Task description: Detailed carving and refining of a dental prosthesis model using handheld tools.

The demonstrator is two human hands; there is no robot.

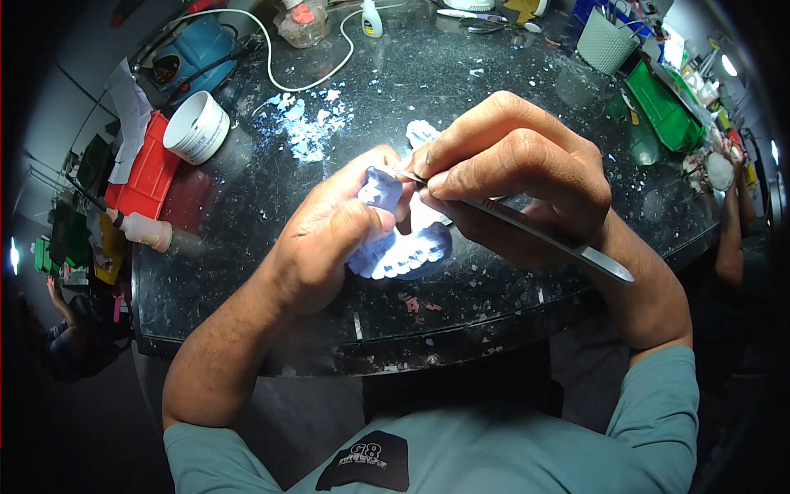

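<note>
My left hand [319,230] is closed on a small bluish-white plaster piece [381,191], thumb on its near side. In my right hand [527,160], pinched like a pen, is a slim metal carving knife [555,239]. Its thin working tip is at the right side of the piece, close to my left fingers; whether it touches cannot be made out. The other end, broad and rounded, points down to the right. Just below my left fingers, a plaster dental model [418,253] with a row of teeth shows brightly lit. Another whitish plaster part [421,132] shows behind my hands.
Plaster shavings [309,123] are scattered beyond my left hand on the black table [247,305]. A white tub [197,128] and red bin [144,177] stand left. Behind are a cable [271,62] and small bottle [372,20]; right, a green tray [662,103]. People work at both sides.
</note>
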